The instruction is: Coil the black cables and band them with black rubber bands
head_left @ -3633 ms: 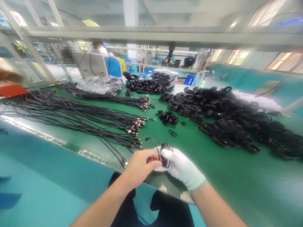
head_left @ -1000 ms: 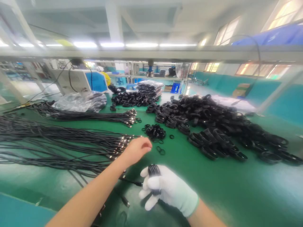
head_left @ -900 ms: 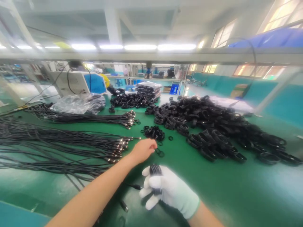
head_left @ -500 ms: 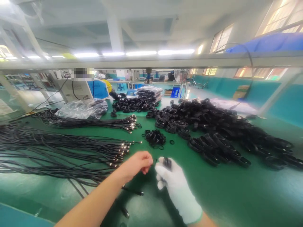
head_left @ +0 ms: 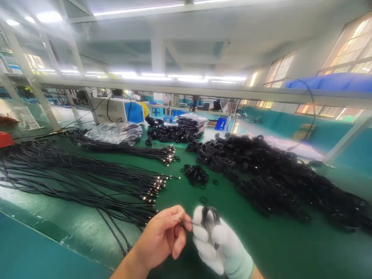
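Observation:
My bare left hand [head_left: 167,232] is closed, thumb and finger pinching a thin dark strand [head_left: 192,223] that stretches across to my right hand. That may be one of the black rings pulled out, but blur hides its exact shape. My right hand [head_left: 219,240], in a white glove, is curled beside it with several black rings [head_left: 210,217] bunched about its fingers. Beyond the hands lies a small pile of black rings [head_left: 196,175], with a single loose ring [head_left: 203,200] nearer to me. Black cables [head_left: 116,180] with metal-tipped connectors spread out left of my hands.
A big heap of coiled black cables [head_left: 276,170] covers the right of the green table [head_left: 180,193]. A clear plastic bag [head_left: 114,133], a white-and-blue machine [head_left: 119,110] and stacked bagged cables [head_left: 192,122] stand behind. A red object [head_left: 6,138] sits at far left.
The view has tilted up and shifted left. My hands have come together, and a thin dark strand now spans between them.

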### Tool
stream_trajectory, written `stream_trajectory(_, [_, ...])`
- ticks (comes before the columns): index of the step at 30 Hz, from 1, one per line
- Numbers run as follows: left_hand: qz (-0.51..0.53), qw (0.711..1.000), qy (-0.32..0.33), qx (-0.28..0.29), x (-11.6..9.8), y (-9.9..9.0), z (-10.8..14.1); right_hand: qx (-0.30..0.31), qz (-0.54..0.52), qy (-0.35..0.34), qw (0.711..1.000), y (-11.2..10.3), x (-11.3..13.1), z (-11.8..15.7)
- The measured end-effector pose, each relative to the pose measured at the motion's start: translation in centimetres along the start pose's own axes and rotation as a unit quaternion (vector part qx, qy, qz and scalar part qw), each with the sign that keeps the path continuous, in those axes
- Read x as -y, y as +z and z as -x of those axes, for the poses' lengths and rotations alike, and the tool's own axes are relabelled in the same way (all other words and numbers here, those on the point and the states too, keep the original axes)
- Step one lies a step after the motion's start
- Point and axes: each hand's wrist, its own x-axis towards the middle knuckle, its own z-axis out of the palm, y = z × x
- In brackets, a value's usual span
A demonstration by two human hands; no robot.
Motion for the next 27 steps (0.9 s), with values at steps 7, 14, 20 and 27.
stream_trajectory(7, [-0.430,0.898,-0.074,0.059,-3.2,-1.7,0.4,-0.050,0.206,0.039,0.977,1.0,0.4,-0.1])
stream_trajectory(14, [-0.644,0.765,0.004,0.018,-4.5,-0.2,-0.1,-0.234,0.342,0.021,0.910,1.4,1.8,-0.6])
stream_trajectory(20, [-0.566,0.824,0.027,-0.019,-3.8,-0.3,-0.8,-0.233,0.386,0.103,0.887,1.8,1.7,-1.0])
stream_trajectory(27, [-0.621,0.784,0.001,-0.013,-2.1,0.6,-0.7,-0.242,0.443,0.019,0.863,-0.2,-0.4,-0.8])
